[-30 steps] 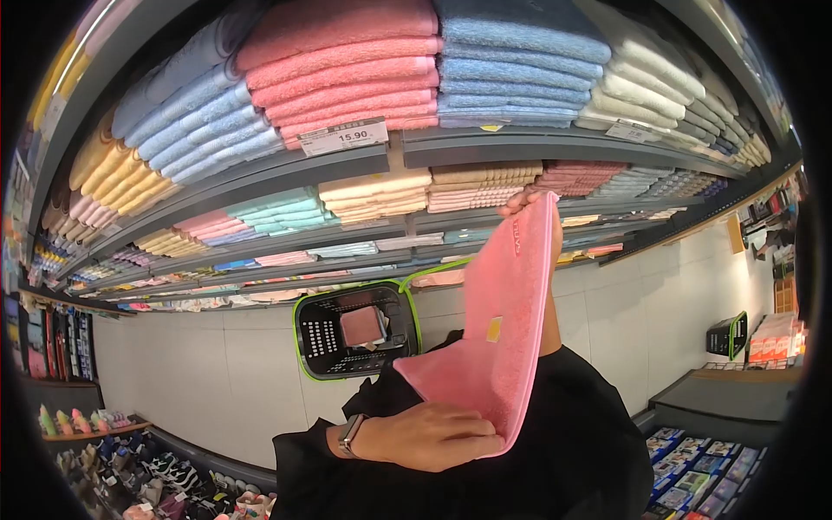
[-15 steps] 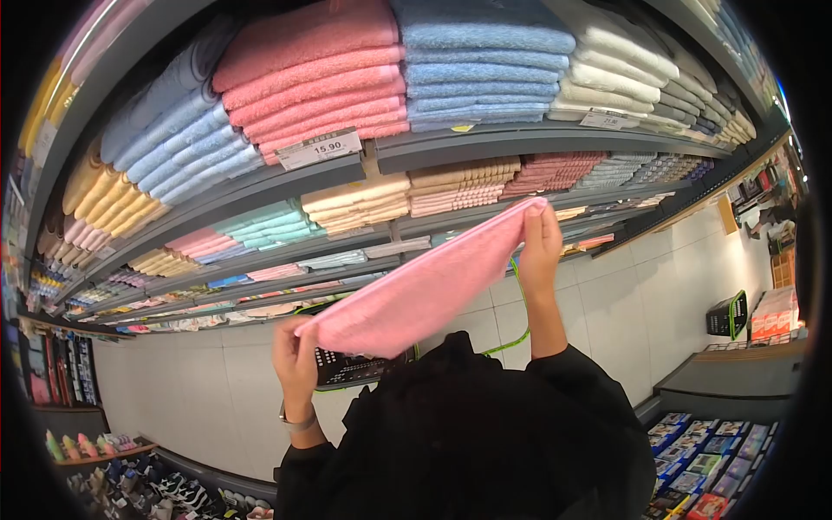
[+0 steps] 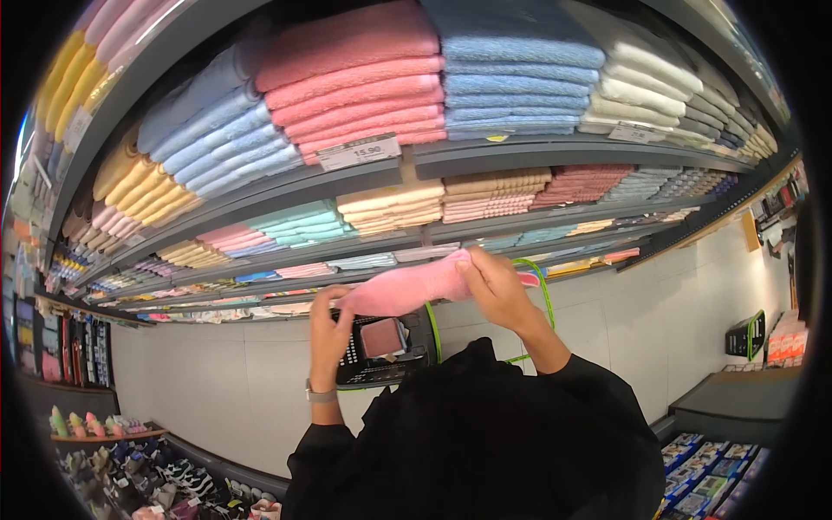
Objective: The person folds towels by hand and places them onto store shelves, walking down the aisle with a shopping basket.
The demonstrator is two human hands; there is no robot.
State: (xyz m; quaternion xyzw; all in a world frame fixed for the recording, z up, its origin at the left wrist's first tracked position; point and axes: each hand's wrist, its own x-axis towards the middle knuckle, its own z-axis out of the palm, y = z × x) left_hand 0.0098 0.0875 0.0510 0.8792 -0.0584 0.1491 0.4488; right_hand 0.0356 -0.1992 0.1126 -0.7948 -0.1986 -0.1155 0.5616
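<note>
A pink towel [image 3: 403,289] is stretched between my hands, gathered into a narrow band in front of the shelves. My left hand [image 3: 328,328] pinches its left end; a watch sits on that wrist. Higher up, my right hand [image 3: 501,290] grips the other end, and a bit of pink cloth sticks out past its far side. Below the towel stands a black shopping basket [image 3: 381,374] with a green handle. Inside it lies a dusty-pink folded item [image 3: 382,338], partly hidden by the basket wall and my sleeve.
Shelves hold folded towel stacks: pink [image 3: 355,78], blue [image 3: 520,82] and white [image 3: 646,87], above a price tag [image 3: 360,152]. Another basket [image 3: 745,336] stands on the floor at right. Shoes [image 3: 165,477] fill a bin at lower left; packaged goods [image 3: 711,477] lie at lower right.
The towel went from spread wide to bunched and narrower. My right hand came down and left, my left hand shifted slightly right, and the basket's contents came into view.
</note>
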